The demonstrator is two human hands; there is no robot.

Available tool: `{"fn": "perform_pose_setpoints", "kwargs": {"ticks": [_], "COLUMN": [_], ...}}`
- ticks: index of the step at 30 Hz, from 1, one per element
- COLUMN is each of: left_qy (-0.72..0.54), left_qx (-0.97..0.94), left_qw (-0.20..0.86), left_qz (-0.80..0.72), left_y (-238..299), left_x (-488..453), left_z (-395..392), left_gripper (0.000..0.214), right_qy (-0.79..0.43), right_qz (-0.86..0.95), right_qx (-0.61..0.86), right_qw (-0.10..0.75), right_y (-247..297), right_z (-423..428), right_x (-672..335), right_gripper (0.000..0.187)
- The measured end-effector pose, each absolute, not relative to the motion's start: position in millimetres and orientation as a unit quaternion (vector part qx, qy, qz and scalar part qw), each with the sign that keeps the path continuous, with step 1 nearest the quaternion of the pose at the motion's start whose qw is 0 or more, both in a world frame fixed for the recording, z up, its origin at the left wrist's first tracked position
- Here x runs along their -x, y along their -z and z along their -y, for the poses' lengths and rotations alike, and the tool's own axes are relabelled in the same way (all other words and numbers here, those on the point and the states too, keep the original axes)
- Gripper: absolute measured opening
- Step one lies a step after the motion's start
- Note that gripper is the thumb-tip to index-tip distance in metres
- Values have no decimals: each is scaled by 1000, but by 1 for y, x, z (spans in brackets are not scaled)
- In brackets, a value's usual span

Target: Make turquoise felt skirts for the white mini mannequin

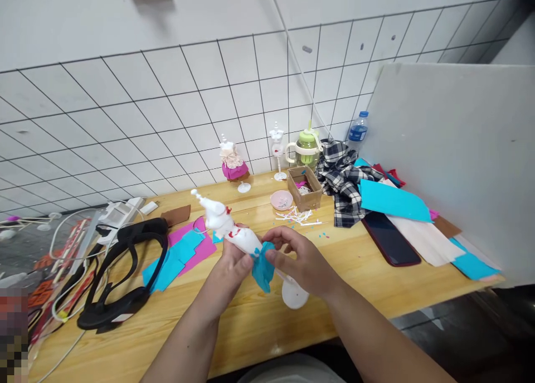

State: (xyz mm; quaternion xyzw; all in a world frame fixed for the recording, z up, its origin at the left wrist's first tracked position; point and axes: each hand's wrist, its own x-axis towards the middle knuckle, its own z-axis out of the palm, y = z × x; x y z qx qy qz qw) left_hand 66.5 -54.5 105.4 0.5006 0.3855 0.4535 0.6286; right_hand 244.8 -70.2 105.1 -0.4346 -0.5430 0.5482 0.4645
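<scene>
Over the table's (271, 335) near middle, left hand (232, 266) grasps tilted white mannequin (244, 241), right hand (303, 257) pinches blue sheet (263, 270) at its lower end; covering looks partial, upper part mostly bare; far pink-skirted figure (234, 170) looks dressed.

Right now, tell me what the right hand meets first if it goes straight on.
Turquoise crepe paper, which the right hand is touching; then, probably, the white miniature dress form, though depth is unclear.

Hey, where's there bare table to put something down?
Bare tabletop shows between the right hand and the phone, and between the black headset and left forearm. It's crowded left of the headset, and at back right around the plaid cloth.
</scene>
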Motion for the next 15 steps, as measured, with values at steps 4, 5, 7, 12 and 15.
{"fn": "perform_pose_setpoints", "kwargs": {"ticks": [4, 5, 7, 12, 15], "left_qy": [-443, -452, -477, -532, -533], "left_qx": [-506, -500, -488, -464, -452], "left_qw": [640, 640, 634, 585, 578], "left_qz": [-371, -368, -363, -399, -421], "left_y": [-103, -102, -100, -97, -96], "left_x": [-65, -65, -65, -68, -70], "left_z": [55, 55, 54, 54, 53], "left_gripper": [52, 50, 47, 51, 53], "right_qy": [-690, -717, -750, -749, -750], "right_qz": [423, 401, 379, 365, 334], "right_qx": [384, 370, 343, 349, 355], "right_qw": [443, 435, 420, 429, 447], "right_y": [-101, -99, -96, -91, -93], "right_z": [68, 68, 68, 71, 73], "right_x": [-244, -244, -244, -247, -248], "right_gripper": [38, 38, 38, 33, 29]}}
